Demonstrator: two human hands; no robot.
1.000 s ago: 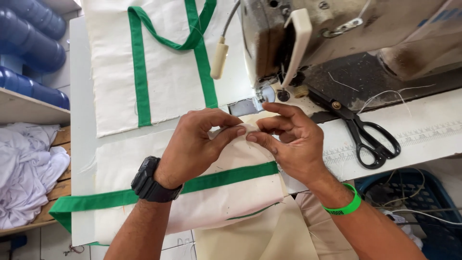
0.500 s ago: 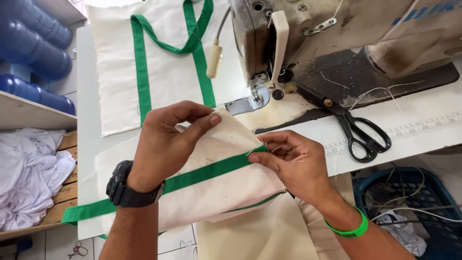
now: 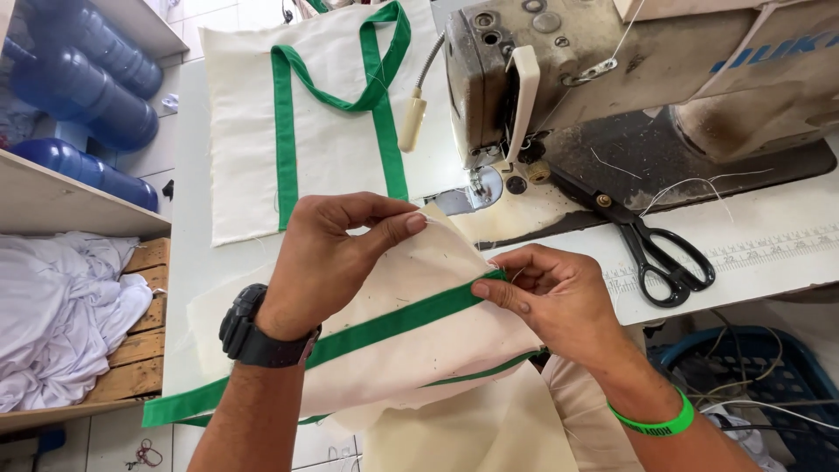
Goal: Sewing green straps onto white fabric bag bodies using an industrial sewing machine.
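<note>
My left hand (image 3: 328, 258), with a black watch on its wrist, grips the upper edge of a cream cloth bag piece (image 3: 411, 345) near its raised corner. My right hand (image 3: 551, 297), a green band on its wrist, pinches the green strap (image 3: 393, 319) that runs across the cloth. The cloth is lifted off the table just in front of the sewing machine (image 3: 559, 79), close to its presser foot (image 3: 479, 188).
A finished cream bag with green handles (image 3: 306, 114) lies behind on the white table (image 3: 769, 262). Black scissors (image 3: 651, 249) rest at the right by a printed ruler. Blue water bottles (image 3: 79, 79), a wooden shelf with white cloth (image 3: 61, 315) at left, a blue basket (image 3: 752, 385) below right.
Both hands have drawn the cloth back from the presser foot toward me and lifted it. The green strap now runs between my two hands.
</note>
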